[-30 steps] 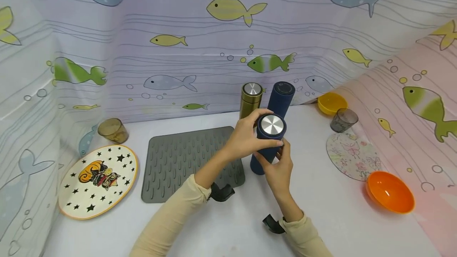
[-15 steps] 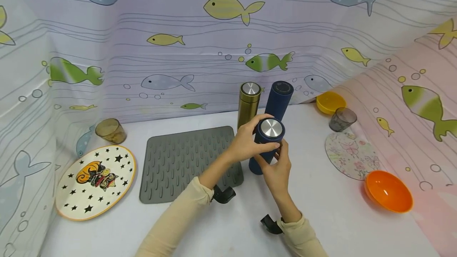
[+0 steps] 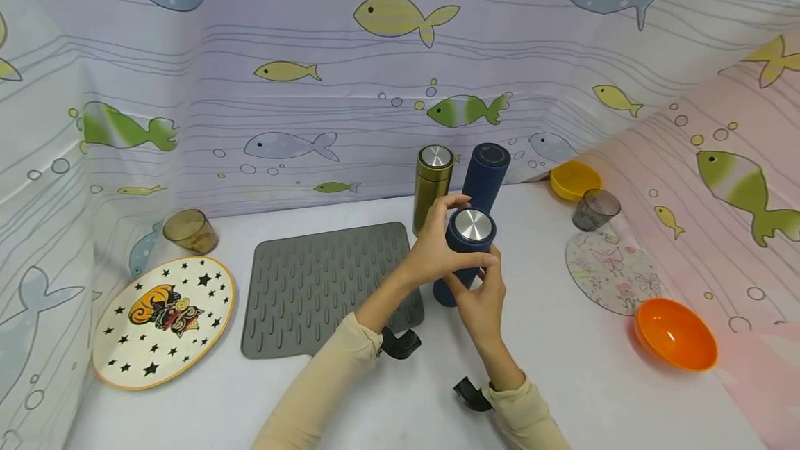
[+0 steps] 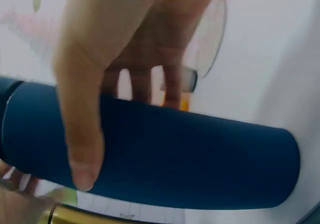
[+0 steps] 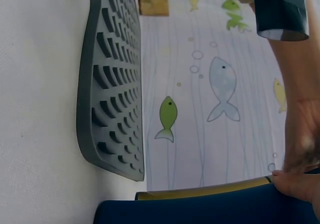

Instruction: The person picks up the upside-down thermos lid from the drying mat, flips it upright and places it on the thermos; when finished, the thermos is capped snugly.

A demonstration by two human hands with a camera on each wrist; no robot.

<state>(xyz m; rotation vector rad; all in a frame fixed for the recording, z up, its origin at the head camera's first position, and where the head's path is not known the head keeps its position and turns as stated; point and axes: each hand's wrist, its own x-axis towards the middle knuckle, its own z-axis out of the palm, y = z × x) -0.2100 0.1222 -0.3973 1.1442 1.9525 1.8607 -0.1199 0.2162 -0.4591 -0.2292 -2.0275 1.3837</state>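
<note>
A dark blue thermos bottle (image 3: 445, 294) with a brushed silver lid top (image 3: 473, 225) stands upright on the white table. Around its upper part, just at the lid, my left hand (image 3: 431, 253) curls, thumb across the front and fingers behind. Lower down, my right hand (image 3: 484, 305) grips the body; in the left wrist view the right thumb (image 4: 82, 139) lies across the blue bottle (image 4: 200, 156). Right behind stand a gold thermos bottle (image 3: 431, 189) and a second blue thermos bottle (image 3: 484, 176) with a dark top.
Left of the bottles lies a grey ridged mat (image 3: 331, 290). Farther left are a star-patterned plate (image 3: 206, 346) and an amber glass (image 3: 190, 231). To the right sit a yellow bowl (image 3: 575, 181), a grey glass (image 3: 596, 210), a floral round mat (image 3: 609, 269) and an orange bowl (image 3: 675, 334).
My left hand has turned slightly at the lid, its index finger lifting away from the edge, and the left forearm has shifted right. My right hand stays on the body.
</note>
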